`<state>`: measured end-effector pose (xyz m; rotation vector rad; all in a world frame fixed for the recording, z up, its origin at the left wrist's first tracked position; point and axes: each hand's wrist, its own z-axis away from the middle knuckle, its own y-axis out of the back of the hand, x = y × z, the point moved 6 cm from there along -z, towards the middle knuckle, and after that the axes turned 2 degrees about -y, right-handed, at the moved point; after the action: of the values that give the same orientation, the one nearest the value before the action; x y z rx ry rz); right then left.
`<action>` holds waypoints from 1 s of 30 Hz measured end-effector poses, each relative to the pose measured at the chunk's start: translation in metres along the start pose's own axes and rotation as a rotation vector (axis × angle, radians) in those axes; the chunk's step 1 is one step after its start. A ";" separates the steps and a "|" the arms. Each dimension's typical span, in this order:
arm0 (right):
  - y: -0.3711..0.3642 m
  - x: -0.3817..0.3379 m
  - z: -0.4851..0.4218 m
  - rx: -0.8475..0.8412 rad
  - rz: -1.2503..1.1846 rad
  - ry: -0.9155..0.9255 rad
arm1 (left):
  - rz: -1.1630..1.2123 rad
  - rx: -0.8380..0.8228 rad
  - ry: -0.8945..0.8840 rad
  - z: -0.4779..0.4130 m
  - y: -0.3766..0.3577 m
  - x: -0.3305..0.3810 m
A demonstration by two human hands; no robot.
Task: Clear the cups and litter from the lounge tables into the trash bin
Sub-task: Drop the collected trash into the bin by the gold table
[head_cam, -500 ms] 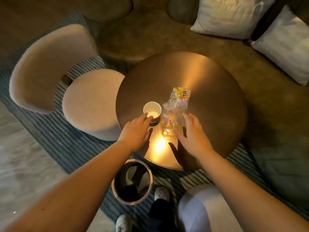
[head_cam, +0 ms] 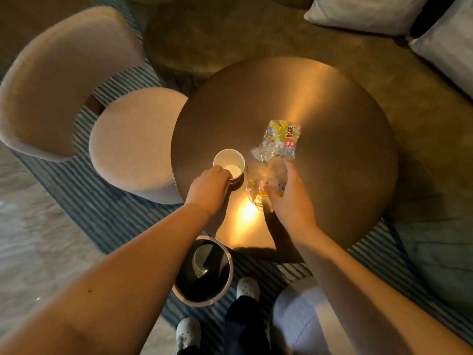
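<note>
A person stands at the near edge of a round bronze-toned table (head_cam: 320,98) in a dim lounge, both bare arms reaching over it. Left of the table sits a pale upholstered chair (head_cam: 107,119). At the table's left edge the left hand (head_cam: 210,188) wraps a white paper cup (head_cam: 228,163), its fingers curled around the near wall, the cup upright and not visibly lifted from the table. Right of the cup, nearer the table's centre, the right hand (head_cam: 289,198) presses its fingers (head_cam: 290,170) onto a crumpled clear plastic wrapper (head_cam: 277,147), closing on the near end while the far end, printed yellow and red, lies flat. Below the table's near edge, beside the person's shoes, stands the open trash bin (head_cam: 203,299); something pale lies inside, though what it is cannot be told. Judged from this, the clearing here has only begun: both cup and wrapper remain on the table, each gripped but neither carried to the bin
</note>
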<state>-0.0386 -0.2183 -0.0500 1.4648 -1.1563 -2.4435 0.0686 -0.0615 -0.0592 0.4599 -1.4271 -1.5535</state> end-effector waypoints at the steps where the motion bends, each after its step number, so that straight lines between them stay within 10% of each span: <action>1: 0.001 0.000 0.001 0.014 0.005 0.002 | -0.011 0.014 -0.005 0.001 0.001 -0.001; 16: -0.029 -0.010 0.113 0.022 0.010 -0.063 | -0.009 0.165 -0.155 0.120 0.048 -0.060; 30: -0.167 -0.012 0.301 -0.077 0.001 -0.068 | 0.128 0.091 0.061 0.310 0.016 -0.204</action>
<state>-0.2159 0.0764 -0.0669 1.3697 -1.0616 -2.5254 -0.0705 0.2816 -0.0308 0.4571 -1.4566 -1.3661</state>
